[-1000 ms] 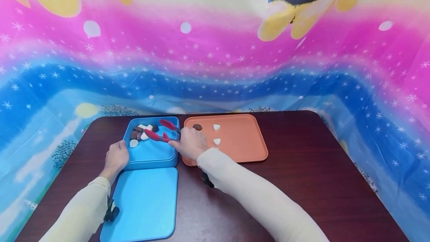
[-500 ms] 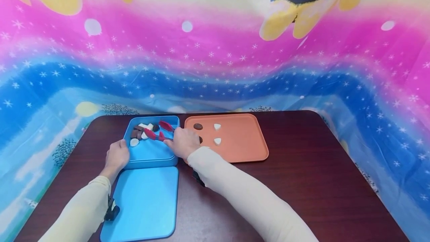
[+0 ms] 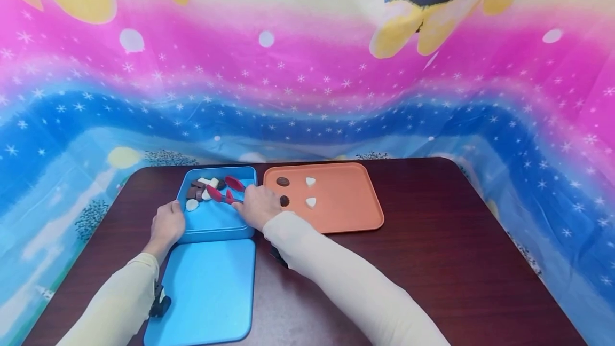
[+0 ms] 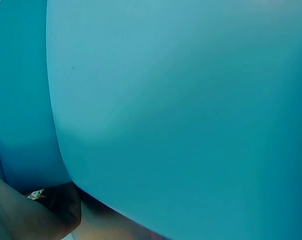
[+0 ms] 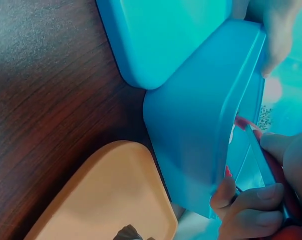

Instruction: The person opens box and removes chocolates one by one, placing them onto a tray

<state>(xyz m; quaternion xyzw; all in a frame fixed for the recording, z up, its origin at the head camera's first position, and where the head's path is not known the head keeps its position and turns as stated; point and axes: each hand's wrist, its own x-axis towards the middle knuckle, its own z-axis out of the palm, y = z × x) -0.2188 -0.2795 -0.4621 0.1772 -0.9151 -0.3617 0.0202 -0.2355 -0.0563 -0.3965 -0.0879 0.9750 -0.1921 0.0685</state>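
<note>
My right hand (image 3: 260, 206) holds a pair of tongs (image 3: 222, 195) with red tips, their arms spread apart over the blue box (image 3: 216, 221). Nothing shows between the tips. Brown and white chocolate pieces (image 3: 198, 191) lie heaped in the box's left half, just left of the tongs. At the box's left side, near the front corner, my left hand (image 3: 167, 223) grips the wall. In the right wrist view its thumb (image 5: 278, 50) reaches over the rim. The right fingers (image 5: 258, 197) curl round the tong handles there.
An orange tray (image 3: 343, 212) stands right of the box, bearing a brown oval piece (image 3: 283, 181), a brown round piece (image 3: 284, 201) and two white pieces. The flat blue lid (image 3: 206, 292) lies in front of the box. A patterned cloth (image 3: 307, 95) hangs behind the dark table (image 3: 432, 239).
My right hand has moved left with the tongs, uncovering the brown round piece on the tray. The left hand stays on the box.
</note>
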